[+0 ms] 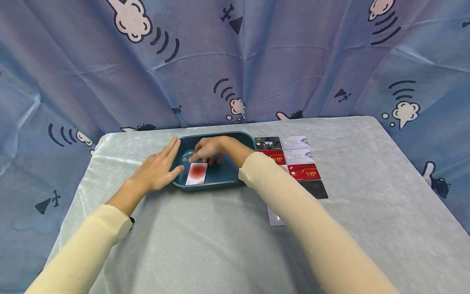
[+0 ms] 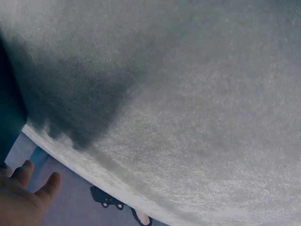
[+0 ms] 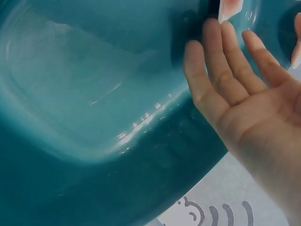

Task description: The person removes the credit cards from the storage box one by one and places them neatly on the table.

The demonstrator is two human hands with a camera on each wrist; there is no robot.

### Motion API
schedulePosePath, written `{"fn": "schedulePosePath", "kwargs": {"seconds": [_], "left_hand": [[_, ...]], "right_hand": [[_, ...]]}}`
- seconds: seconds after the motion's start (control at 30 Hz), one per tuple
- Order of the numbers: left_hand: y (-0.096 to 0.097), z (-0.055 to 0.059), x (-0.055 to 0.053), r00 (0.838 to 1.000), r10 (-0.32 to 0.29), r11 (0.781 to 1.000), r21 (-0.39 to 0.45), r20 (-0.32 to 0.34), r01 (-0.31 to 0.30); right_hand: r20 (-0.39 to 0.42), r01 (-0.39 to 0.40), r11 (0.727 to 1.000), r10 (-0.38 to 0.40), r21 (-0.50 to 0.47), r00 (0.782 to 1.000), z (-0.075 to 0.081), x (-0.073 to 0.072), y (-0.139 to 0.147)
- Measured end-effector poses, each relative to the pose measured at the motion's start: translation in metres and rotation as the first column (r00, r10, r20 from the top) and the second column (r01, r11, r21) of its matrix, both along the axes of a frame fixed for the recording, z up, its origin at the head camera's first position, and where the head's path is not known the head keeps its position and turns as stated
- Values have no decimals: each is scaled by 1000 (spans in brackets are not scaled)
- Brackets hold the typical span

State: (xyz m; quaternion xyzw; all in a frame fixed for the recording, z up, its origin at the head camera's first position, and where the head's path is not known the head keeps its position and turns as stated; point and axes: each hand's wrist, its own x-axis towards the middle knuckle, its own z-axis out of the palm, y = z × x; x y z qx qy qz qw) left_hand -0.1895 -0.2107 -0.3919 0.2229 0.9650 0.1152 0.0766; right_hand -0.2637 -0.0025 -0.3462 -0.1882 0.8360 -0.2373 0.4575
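Observation:
Inside a dark teal bin (image 1: 227,184), my right hand (image 1: 210,149) reaches down with its index finger extended toward the upper edge of a white card with a red circle (image 1: 197,173). In the right wrist view, the fingers of my right hand (image 3: 254,89) are nearly straight, the thumb apart, with the fingertips at the card's pink-and-white corner (image 3: 230,8). My left hand (image 1: 157,167) rests against the bin's left rim, fingers extended and thumb spread over the edge. Only part of the left hand (image 2: 28,193) shows in the left wrist view.
Right of the bin, cards lie in two columns, among them a black VIP card (image 1: 268,143), silver cards (image 1: 295,142) and red cards (image 1: 304,172). A pale card (image 1: 274,218) lies nearer, partly under my right forearm. A patterned blue curtain (image 1: 205,61) hangs behind the table.

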Motion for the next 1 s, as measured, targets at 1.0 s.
{"fn": "schedulePosePath", "kwargs": {"seconds": [1.0], "left_hand": [[0,1,3,1000,3,1000,5,9,-3]], "right_hand": [[-343,-276,960,271,35,899,15,27,25]]}}
